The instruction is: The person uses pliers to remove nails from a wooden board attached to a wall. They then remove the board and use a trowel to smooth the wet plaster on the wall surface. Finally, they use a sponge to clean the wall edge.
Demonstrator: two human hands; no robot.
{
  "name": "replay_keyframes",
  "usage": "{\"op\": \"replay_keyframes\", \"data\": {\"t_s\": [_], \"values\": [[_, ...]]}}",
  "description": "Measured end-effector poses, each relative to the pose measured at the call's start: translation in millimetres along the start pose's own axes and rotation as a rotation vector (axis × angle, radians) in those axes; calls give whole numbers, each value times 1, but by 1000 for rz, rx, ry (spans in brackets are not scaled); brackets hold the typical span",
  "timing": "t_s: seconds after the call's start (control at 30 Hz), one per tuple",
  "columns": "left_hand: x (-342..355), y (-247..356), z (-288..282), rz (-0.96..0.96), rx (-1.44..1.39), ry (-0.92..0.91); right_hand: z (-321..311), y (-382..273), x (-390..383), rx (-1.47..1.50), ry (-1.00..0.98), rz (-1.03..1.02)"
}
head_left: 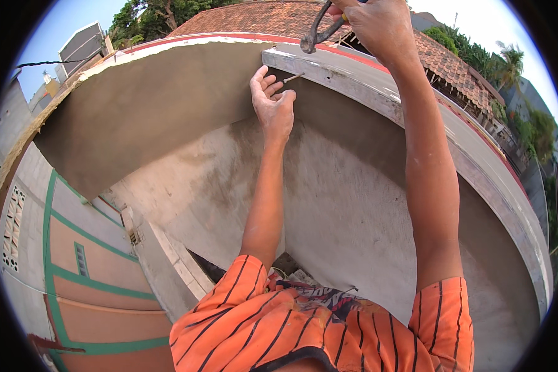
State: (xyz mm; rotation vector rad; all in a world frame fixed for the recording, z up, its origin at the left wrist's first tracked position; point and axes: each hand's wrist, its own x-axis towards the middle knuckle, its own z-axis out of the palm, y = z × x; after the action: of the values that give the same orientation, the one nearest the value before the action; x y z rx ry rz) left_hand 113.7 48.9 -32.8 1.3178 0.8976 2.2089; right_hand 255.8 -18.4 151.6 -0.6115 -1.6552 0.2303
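My left hand (273, 108) is raised at the corner of the wall, palm up, fingers apart and slightly curled. Close by its fingertips a nail (294, 77) sticks out of the long plaster-smeared wooden board (353, 88). Whether a fingertip touches the nail head is hard to tell. Higher up and to the right, my right hand (378, 28) is closed around a dark metal tool (316, 37) with curved arms, which looks like pincers. Its rounded end hangs above the board's top edge, apart from the nail. The upper part of the tool is cut off by the picture's edge.
Smooth grey plaster (161, 105) covers the wall's upper band at left, above a rougher pale wall (347, 180). The board runs along the wall top to the right. Beyond lie a tiled roof (260, 22) and trees. Down left stands an orange-and-green house wall (105, 273).
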Motion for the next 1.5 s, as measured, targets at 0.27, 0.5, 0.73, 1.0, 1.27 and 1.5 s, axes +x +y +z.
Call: {"op": "replay_keyframes", "data": {"t_s": [0.27, 0.5, 0.73, 1.0, 1.27, 1.5], "values": [[33, -7, -1, 246, 454, -9, 38, 38, 29, -116, 144, -56], [54, -9, -10, 296, 536, -114, 47, 54, 34, -104, 184, -132], [58, -14, -15, 333, 549, -118, 61, 57, 33, -115, 116, -68], [57, -13, -9, 282, 526, -131, 52, 36, 26, -52, 19, -46], [-6, -15, -18, 260, 87, 182, -10, -3, -150, 121, -586, 19], [-230, -69, 61, -29, -274, -531, -118, 55, -448, -432, -78, 1182]]}}
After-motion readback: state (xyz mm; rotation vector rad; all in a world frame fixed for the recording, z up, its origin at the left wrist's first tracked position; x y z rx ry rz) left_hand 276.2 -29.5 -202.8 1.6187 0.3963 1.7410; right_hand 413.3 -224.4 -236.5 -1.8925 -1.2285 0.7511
